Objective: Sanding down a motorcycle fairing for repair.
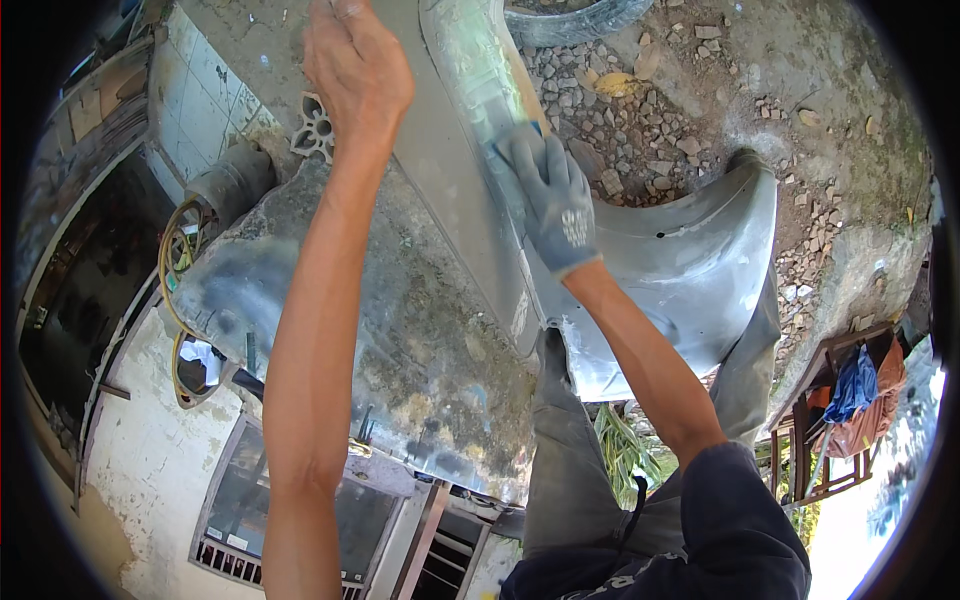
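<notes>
My right hand (556, 202), in a grey coated glove, lies on a grey vehicle body panel (461, 202). Its fingers press a small blue flat pad (534, 129), mostly hidden, against a strip of pale green filler (480, 67). Right of the glove, the panel joins a curved silver-grey fender (667, 262) with a wheel-arch cut-out. My bare left hand (358, 64) is at the top edge, left of the filler strip. Its fingertips are partly out of frame, and whether it touches the panel cannot be told.
Broken stones (622, 127) lie inside the wheel-arch curve, below a tire (581, 26). At left are a perforated decorative block (313, 124), a concrete slab (420, 330) and a coiled yellow hose (172, 262). A wooden rack (825, 427) holding cloths is at right.
</notes>
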Demonstrator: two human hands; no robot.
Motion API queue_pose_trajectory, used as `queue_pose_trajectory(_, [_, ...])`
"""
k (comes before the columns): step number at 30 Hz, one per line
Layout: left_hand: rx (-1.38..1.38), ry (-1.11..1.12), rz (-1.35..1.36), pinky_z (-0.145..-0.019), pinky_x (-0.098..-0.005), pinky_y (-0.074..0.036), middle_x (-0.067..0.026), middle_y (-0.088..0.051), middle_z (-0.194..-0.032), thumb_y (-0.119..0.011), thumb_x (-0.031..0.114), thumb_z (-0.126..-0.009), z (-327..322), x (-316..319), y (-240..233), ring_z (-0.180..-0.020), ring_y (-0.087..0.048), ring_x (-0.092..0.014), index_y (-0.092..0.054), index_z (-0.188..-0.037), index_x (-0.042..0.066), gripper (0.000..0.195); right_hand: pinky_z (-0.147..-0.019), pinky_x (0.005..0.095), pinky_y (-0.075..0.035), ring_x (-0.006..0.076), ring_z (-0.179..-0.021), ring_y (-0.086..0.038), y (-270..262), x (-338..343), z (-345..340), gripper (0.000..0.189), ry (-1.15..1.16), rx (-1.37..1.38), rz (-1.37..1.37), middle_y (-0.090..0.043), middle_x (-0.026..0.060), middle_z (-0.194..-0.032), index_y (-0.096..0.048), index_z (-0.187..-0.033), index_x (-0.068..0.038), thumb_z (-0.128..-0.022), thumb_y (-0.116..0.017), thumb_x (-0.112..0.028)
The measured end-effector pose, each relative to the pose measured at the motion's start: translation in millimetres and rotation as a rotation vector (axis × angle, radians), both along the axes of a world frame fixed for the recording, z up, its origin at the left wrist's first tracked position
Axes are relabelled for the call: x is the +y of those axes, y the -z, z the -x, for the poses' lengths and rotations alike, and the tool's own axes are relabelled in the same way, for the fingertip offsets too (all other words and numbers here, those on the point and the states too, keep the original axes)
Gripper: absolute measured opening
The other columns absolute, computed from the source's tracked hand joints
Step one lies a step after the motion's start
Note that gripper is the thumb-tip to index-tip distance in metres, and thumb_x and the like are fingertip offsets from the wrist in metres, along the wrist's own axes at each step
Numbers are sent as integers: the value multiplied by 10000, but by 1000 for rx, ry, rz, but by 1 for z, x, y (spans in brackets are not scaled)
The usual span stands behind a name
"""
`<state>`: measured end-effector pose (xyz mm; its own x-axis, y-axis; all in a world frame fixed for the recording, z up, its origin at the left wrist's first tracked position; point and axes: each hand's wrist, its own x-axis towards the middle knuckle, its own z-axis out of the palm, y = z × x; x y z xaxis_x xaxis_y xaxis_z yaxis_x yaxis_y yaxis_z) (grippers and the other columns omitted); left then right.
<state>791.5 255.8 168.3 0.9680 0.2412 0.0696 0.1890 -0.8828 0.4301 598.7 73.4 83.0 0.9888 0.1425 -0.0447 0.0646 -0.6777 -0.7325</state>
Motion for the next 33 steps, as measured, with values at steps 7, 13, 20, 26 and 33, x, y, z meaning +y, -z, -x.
queue_pose_trajectory(7, [-16,59,-51,-1200,-531,-402,-375,-545,-1550,-327,389,-1203,-15,8,2,-1462,-481,-533,-548,-1530,-88,619,-913,581,-568,473,-1054,-661,29,17,-121,689,-32,4,-20,-593,253,-1258,-493,-1602,-166,-944,-641,-22])
queue_pose_trajectory(13, [-29,-9,23,-1172,-521,-406,-352,-605,-1486,-335,512,-1172,-3,-10,-10,-1382,-561,-510,-570,-1488,-102,729,-1049,585,-545,496,-1228,-637,3,4,10,693,-28,42,16,-545,288,-1496,-510,-1628,-209,-966,-634,-46])
queue_pose_trajectory(20, [31,-33,129,-1172,-522,-405,-357,-604,-1480,-334,511,-1171,-11,-24,-14,-1374,-564,-510,-561,-1486,-114,736,-927,586,-571,476,-1063,-684,23,26,-131,580,3,54,12,-590,255,-1413,-577,-1540,-184,-977,-617,-50])
queue_pose_trajectory(26, [55,-59,161,-1093,-519,-449,-320,-672,-1347,-328,490,-1178,-6,-18,-19,-1244,-626,-483,-619,-1402,-72,671,-909,563,-568,440,-1047,-665,8,-1,17,645,-53,-75,20,-585,239,-1363,-519,-1589,-175,-966,-614,-36])
queue_pose_trajectory(33, [88,-24,153,-1104,-532,-450,-316,-683,-1346,-325,507,-1179,-12,-19,-17,-1253,-633,-487,-625,-1403,-70,687,-896,578,-564,464,-1032,-666,37,6,-138,582,-19,-19,-169,-606,233,-1301,-538,-1538,-155,-972,-646,-68])
